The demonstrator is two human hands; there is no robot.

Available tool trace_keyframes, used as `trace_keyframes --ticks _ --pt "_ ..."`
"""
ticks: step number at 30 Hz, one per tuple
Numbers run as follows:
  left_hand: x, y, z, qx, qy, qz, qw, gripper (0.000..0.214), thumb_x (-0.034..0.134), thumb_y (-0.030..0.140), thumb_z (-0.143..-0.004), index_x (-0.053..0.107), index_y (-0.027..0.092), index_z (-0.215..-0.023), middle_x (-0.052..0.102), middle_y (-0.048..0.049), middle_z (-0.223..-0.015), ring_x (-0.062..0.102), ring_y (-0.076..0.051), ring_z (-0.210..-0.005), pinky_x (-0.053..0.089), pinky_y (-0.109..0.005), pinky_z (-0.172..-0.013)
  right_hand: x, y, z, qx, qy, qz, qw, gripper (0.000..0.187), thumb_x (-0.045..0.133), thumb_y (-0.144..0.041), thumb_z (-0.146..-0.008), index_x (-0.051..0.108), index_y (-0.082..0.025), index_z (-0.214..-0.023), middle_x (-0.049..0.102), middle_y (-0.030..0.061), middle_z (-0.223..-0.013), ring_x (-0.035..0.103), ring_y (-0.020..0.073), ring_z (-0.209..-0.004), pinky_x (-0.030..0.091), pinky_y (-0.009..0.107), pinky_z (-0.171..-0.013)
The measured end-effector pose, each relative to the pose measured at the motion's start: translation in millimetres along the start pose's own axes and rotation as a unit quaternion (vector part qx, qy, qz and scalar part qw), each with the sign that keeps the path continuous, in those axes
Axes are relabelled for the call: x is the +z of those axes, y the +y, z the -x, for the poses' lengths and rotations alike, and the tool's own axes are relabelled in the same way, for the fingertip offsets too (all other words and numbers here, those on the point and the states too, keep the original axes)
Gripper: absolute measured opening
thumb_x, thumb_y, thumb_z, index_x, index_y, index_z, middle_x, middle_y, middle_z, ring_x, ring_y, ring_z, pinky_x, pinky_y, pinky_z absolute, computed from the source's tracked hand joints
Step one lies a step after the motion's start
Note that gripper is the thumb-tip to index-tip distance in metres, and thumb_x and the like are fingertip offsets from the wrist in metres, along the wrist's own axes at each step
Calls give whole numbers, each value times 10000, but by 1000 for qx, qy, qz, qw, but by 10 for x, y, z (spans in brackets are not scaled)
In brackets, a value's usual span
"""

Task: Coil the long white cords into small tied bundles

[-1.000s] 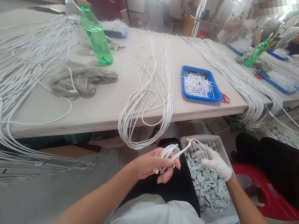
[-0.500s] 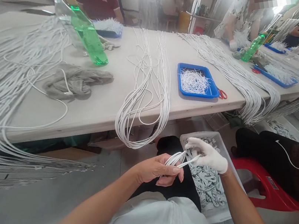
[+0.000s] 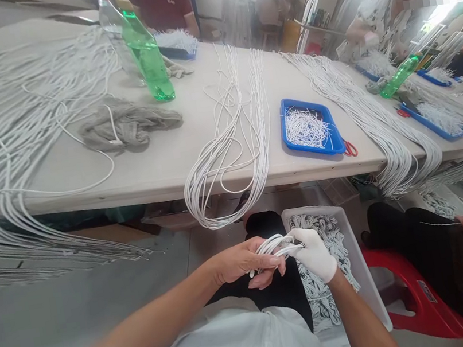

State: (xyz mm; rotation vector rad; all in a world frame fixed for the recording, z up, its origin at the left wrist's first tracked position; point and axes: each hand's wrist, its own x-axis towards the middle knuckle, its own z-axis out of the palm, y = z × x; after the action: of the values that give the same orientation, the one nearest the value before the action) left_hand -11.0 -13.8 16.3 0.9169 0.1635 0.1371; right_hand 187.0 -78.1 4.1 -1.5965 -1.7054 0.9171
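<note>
One white cord coil (image 3: 272, 243) sits gripped in the left hand (image 3: 243, 261), gloved right hand (image 3: 314, 255) pinching its end: likely winding, next turn needs even tension.

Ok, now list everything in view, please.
Smooth table: one, off-white, across the view.
Thin flexible cords: many, white, across table.
Translucent plastic bottles: two, green, table left and right.
Red-capped clear bottle: one, colourless, table left.
Large crumpled cloth: one, grey, table left.
Shallow plastic trays: several, blue, on table.
Looped handles: two sets, red, beside trays.
Rectangular plastic bins: at least two, white, right of centre.
Plastic stool: one, red, lower right.
Nearby people: several, mixed clothing, around table.
Looped cord bundle: one, white, lower centre.
Left hand: one, bare, holding bundle.
Right hand: one, white-gloved, touching bundle.
</note>
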Motion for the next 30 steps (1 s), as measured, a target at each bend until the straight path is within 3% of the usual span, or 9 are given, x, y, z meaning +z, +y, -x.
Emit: trace_keyframes --ticks 6,8,10,12,18,20,24,27,30 --pt "3 -60 -20 15 21 33 999 265 601 371 -839 617 107 -820 451 55 -412 338 -67 -326 343 -238 -428 119 49 -5 13 44 7 999 382 538 -313 -846 421 -177 -508 344 -64 -510 340 84 -514 246 226 -493" --pt "-2 -55 -11 17 29 28 999 271 605 374 -835 617 105 -811 434 60 -416 319 -60 -329 304 -225 -405 110 32 -3 16 38 -18 999 290 553 -306 -839 504 -173 -585 428 -56 -554 390 92 -545 290 219 -511" --pt "-9 -44 3 16 35 16 999 276 607 377 -832 619 103 -807 409 65 -417 301 -57 -337 255 -213 -380 87 11 2 15 13 -58 998 131 557 -283 -837 610 -172 -792 555 -36 -665 469 106 -593 364 218 -555" --pt "-15 -38 17 8 36 3 999 276 603 377 -836 620 103 -808 392 70 -416 291 -57 -342 229 -209 -368 73 2 10 13 1 -76 997 163 547 -266 -845 642 -178 -944 629 -11 -758 528 122 -628 414 231 -597" --pt "-15 -56 17 5 49 -29 998 271 577 373 -857 626 108 -833 435 60 -446 326 -57 -362 280 -217 -419 111 -6 40 19 97 -4 995 150 598 -300 -833 681 -182 -793 659 27 -728 581 165 -674 438 272 -648" --pt "-16 -57 16 10 53 -32 998 276 576 376 -858 627 107 -823 439 58 -443 330 -59 -365 288 -221 -428 94 -26 49 10 101 -19 995 127 601 -288 -824 650 -185 -769 654 30 -769 573 165 -697 442 274 -659" --pt "-39 -63 36 22 60 -10 998 288 582 383 -858 620 104 -797 420 62 -432 315 -58 -363 279 -223 -422 -11 -34 65 16 15 -84 996 100 577 -257 -824 637 -185 -859 625 1 -776 527 135 -673 424 247 -627" --pt "-61 -88 50 22 64 20 998 284 589 380 -855 617 100 -819 411 64 -433 309 -57 -362 262 -218 -404 -56 10 65 34 -56 -117 991 112 592 -279 -814 633 -177 -795 567 -30 -671 466 110 -600 374 227 -563" --pt "-68 -117 50 23 67 35 997 276 599 374 -847 612 100 -822 420 61 -436 319 -57 -359 260 -212 -396 -4 56 54 61 -66 -150 985 135 622 -305 -789 597 -176 -757 524 -49 -608 444 103 -564 356 222 -539"
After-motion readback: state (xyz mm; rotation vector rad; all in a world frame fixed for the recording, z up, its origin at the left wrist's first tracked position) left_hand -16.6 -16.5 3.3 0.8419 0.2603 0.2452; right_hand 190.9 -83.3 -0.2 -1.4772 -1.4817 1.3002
